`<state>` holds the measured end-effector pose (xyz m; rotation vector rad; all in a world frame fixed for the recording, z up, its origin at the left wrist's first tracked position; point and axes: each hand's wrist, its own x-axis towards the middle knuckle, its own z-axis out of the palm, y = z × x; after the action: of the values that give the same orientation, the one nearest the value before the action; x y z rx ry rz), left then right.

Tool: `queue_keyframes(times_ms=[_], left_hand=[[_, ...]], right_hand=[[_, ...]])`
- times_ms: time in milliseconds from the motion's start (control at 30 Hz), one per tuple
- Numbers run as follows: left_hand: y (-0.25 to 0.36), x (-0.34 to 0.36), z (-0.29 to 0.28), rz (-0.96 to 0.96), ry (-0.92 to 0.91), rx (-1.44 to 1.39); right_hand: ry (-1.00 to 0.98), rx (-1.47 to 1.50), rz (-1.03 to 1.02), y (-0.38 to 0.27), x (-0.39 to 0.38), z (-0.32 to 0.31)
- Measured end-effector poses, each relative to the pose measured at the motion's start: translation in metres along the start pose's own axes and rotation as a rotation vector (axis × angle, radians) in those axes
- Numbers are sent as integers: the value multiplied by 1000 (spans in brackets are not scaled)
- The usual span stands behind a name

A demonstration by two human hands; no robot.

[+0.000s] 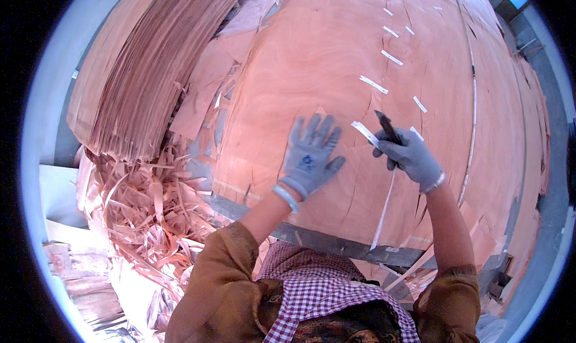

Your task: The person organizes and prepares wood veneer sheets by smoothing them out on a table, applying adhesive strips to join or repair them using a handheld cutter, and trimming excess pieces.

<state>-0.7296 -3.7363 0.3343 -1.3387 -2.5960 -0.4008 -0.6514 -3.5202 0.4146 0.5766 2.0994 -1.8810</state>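
tool (387, 127) seemingly half hidden, stack (157, 61) cropped

Veneer stack (159, 67) left of sheet (288, 61); tape strips (373, 84) on sheet.

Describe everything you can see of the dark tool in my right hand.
The dark tool is slim, nearly black and straight, narrowing to a pointed tip. Whether it is metal or plastic can't be told. Your grey-gloved right hand grips its near end, hiding that part. It slants forward and to the left over the reddish wood sheet, just right of a white strip. Whether the tip touches the sheet is unclear.
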Motion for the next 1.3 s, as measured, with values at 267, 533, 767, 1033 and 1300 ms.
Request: queue_keyframes(times_ms=[267, 533, 767, 1033, 1300], left_hand=[[-32, -25, 10, -69, -104, 22], [-47, -2, 14, -48, -40, -148], [-48, 34, -11, -91, -471, -5], [-51, 28, -6, -71, -436, 22], [-27, 4, 9, 121, -64, 76]], right_hand=[[-123, -115, -46, -4, 100, 54], [-50, -577, -77, 21, 150, 47], [-83, -723, 31, 2, 117, 44], [-138, 102, 24, -5, 32, 46], [24, -86, 146, 59, 36, 20]])
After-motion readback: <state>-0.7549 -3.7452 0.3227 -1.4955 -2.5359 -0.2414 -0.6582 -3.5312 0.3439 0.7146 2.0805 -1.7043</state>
